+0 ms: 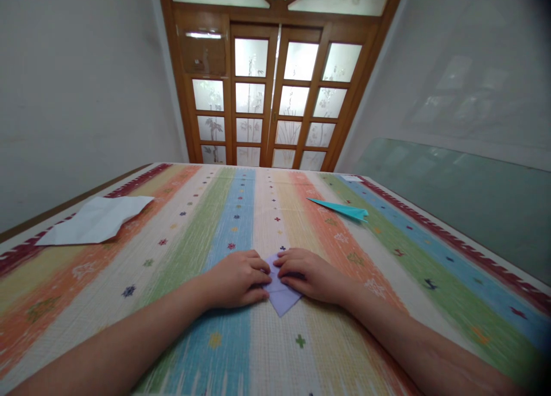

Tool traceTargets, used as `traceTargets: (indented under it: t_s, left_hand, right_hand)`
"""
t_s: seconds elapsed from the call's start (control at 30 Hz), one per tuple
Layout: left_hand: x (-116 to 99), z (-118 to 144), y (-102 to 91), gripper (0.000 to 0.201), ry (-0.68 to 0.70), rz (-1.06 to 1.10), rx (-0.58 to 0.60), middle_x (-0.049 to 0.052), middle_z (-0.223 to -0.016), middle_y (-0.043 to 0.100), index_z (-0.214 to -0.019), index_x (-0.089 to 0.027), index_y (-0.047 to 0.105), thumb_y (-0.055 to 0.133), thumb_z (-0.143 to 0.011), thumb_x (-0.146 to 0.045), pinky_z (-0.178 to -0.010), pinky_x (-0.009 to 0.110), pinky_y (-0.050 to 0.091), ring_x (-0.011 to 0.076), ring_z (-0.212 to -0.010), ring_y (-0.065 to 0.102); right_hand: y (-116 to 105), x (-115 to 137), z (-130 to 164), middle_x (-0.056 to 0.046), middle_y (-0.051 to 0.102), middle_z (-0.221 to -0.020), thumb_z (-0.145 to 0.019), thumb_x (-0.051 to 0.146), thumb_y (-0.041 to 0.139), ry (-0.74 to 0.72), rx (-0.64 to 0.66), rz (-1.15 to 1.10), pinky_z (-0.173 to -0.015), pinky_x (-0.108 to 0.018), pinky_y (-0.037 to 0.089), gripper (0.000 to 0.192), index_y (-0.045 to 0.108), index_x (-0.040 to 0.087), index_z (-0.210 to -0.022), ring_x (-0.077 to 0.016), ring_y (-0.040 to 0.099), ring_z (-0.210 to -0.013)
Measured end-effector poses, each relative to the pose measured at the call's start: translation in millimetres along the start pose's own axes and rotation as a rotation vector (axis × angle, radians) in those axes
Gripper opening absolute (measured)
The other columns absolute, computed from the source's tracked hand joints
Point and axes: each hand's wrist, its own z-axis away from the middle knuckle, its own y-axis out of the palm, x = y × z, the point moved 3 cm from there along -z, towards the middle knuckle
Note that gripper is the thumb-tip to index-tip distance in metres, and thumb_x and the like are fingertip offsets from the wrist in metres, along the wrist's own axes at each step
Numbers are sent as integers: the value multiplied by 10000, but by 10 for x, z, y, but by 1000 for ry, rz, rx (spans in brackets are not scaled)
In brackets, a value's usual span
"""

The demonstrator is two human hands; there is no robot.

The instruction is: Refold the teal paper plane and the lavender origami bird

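lilac paper [280,297], teal paper plane [344,209], white sheet [97,220], rainbow-striped tablecloth [241,212].
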Motion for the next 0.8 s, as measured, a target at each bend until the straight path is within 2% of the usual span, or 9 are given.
traceTargets:
  t_s: [0.1, 0.3, 0.37, 0.47, 0.53, 0.67, 0.8]
  left_hand:
    - [-24, -12, 9, 235, 30, -16, -18, 90, -1147, 683, -1024, -179, 692, 559, -929, -347, -973, 383, 451, 243, -1083, 593]
    - [-41, -14, 48, 309, 57, 19, 6, 94, -1114, 703, -1150, -166, 650, 573, -913, -349, -997, 393, 445, 250, -1099, 603]
    - [-48, -18, 47, 299, 48, 15, -2, 96, -1095, 709, -1148, -171, 652, 566, -914, -335, -980, 394, 452, 248, -1080, 613]
    - [-62, -31, 43, 267, 23, -11, 1, 94, -1063, 715, -1133, -172, 658, 545, -918, -283, -957, 385, 460, 239, -1053, 622]
    - [-71, -40, 44, 264, 8, -26, 10, 92, -1052, 716, -1133, -169, 657, 545, -915, -268, -950, 381, 463, 237, -1039, 625]
    - [-77, -46, 53, 262, -8, -35, 4, 93, -1047, 712, -1132, -165, 653, 548, -909, -251, -947, 377, 465, 231, -1035, 628]
    - [-80, -48, 73, 258, -4, -53, -10, 95, -1056, 707, -1134, -169, 654, 515, -929, -242, -944, 376, 470, 225, -1030, 631]
  right_hand:
    - [-13, -1, 0, -65, 710, -1123, -903, 209, 592, -7, 8, -24, -1047, -409, 414, 164, 731, 221, -990, -200, 609, -1137]
    - [-41, -9, 20, -62, 705, -1150, -904, 218, 589, -4, 55, -44, -1077, -427, 389, 213, 734, 248, -1057, -208, 579, -1193]
    - [-55, -21, 34, -54, 690, -1189, -898, 230, 599, 18, 75, -29, -1104, -484, 343, 224, 732, 269, -1074, -239, 521, -1267]
    - [-69, -57, 55, -37, 633, -1296, -889, 259, 611, 84, 95, 8, -1124, -617, 220, 219, 738, 304, -1062, -314, 359, -1391]
    - [-64, -85, 66, -34, 586, -1360, -894, 273, 604, 120, 104, 6, -1118, -655, 181, 212, 741, 308, -1051, -339, 299, -1419]
    - [-29, -132, 77, -46, 572, -1374, -892, 274, 600, 133, 89, -37, -1123, -631, 199, 197, 733, 286, -1037, -320, 326, -1407]
    - [-1, -153, 69, -73, 628, -1267, -866, 236, 616, 69, 8, -59, -1129, -565, 247, 203, 710, 251, -1046, -270, 461, -1309]
